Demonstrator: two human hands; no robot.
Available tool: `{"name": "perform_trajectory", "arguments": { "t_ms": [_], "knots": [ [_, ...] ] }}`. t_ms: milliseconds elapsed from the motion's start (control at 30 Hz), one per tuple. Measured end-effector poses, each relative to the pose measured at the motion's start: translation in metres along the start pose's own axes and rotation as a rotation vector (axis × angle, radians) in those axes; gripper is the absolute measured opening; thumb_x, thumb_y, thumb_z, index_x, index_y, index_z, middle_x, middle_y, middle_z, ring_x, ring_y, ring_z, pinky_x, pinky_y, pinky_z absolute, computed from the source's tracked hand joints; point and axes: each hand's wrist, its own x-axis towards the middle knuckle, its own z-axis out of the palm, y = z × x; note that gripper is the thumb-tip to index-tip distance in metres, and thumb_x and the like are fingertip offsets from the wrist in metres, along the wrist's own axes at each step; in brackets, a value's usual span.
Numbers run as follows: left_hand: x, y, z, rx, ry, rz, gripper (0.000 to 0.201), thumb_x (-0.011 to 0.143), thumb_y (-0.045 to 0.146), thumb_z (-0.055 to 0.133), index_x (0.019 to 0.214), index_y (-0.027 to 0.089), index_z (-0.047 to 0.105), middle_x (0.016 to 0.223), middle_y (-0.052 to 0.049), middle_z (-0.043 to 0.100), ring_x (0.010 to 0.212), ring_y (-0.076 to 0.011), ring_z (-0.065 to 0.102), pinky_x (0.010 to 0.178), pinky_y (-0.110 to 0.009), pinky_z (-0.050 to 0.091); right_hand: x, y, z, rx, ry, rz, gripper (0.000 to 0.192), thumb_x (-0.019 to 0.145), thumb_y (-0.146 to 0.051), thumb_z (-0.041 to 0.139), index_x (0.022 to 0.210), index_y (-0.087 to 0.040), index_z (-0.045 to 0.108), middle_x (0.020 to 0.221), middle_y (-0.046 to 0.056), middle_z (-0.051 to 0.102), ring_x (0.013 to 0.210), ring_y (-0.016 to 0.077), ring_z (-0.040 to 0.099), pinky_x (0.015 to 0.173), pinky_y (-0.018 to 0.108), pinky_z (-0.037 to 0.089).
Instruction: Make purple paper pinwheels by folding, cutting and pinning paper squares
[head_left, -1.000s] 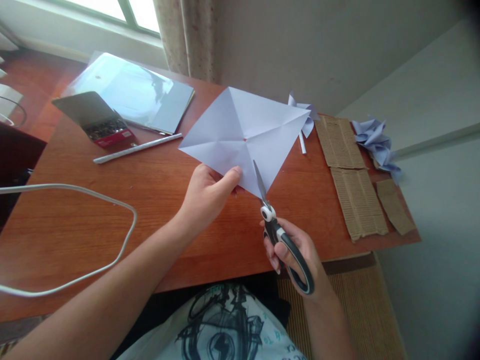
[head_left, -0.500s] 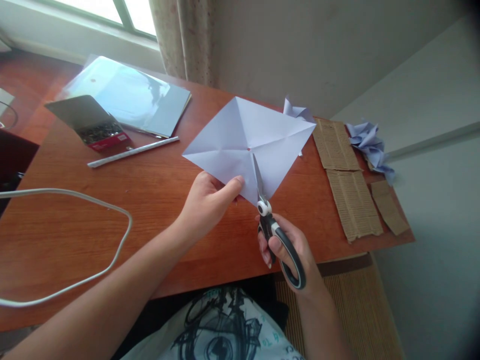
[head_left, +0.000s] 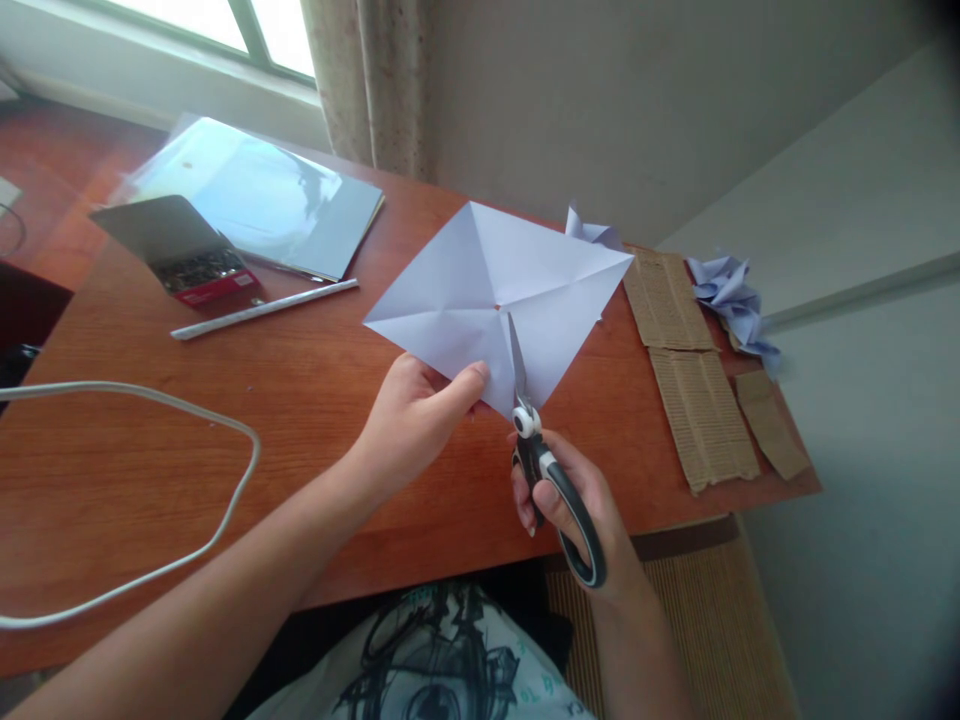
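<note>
A white square sheet of paper point(head_left: 435, 280) with crossing fold lines is held above the table, one corner pointing toward me. A small reddish mark shows at its centre. My left hand point(head_left: 420, 410) pinches the near left edge, thumb on top and fingers underneath. In my right hand point(head_left: 577, 490) is a pair of scissors point(head_left: 527, 422) with black, grey and white handles. One blade lies over the paper, along the fold from the near corner, its tip just short of the centre mark. The other blade is hidden beneath the sheet.
Across the wooden table point(head_left: 315, 530) lie a white cable point(head_left: 253, 450), an open box of small metal pieces point(head_left: 214, 280), a rolled paper stick point(head_left: 266, 309) and a shiny folder point(head_left: 300, 200). Cardboard pieces point(head_left: 701, 415) and folded paper shapes point(head_left: 731, 300) sit at the right.
The whole scene has shifted slightly down in view. Both hands, the paper and the scissors keep almost the same position relative to each other.
</note>
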Motion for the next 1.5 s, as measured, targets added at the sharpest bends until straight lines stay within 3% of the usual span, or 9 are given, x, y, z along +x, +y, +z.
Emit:
{"name": "perform_trajectory", "arguments": {
  "t_ms": [933,1500],
  "knots": [
    [0.0008,0.0026,0.0008,0.025,-0.049,-0.012,0.016,0.083,0.028,0.064,0.073,0.016,0.063,0.065,0.001,0.065,0.058,-0.0122,0.057,0.056,-0.022,0.046,0.0021,0.0033,0.0011,0.028,0.043,0.008,0.049,0.079,-0.051,0.078,0.118,-0.024,0.066,0.078,0.0,0.056,0.057,0.0106,0.046,0.05,0.022,0.038],
    [0.0008,0.0044,0.0016,0.063,-0.02,-0.008,0.017,0.082,0.029,0.064,0.07,0.016,0.065,0.061,0.001,0.065,0.056,-0.0137,0.059,0.054,-0.022,0.046,0.0011,0.0038,0.0002,0.002,0.065,-0.009,0.047,0.08,-0.049,0.078,0.118,-0.023,0.068,0.075,-0.001,0.056,0.054,0.0098,0.047,0.047,0.022,0.04]
  ]
}}
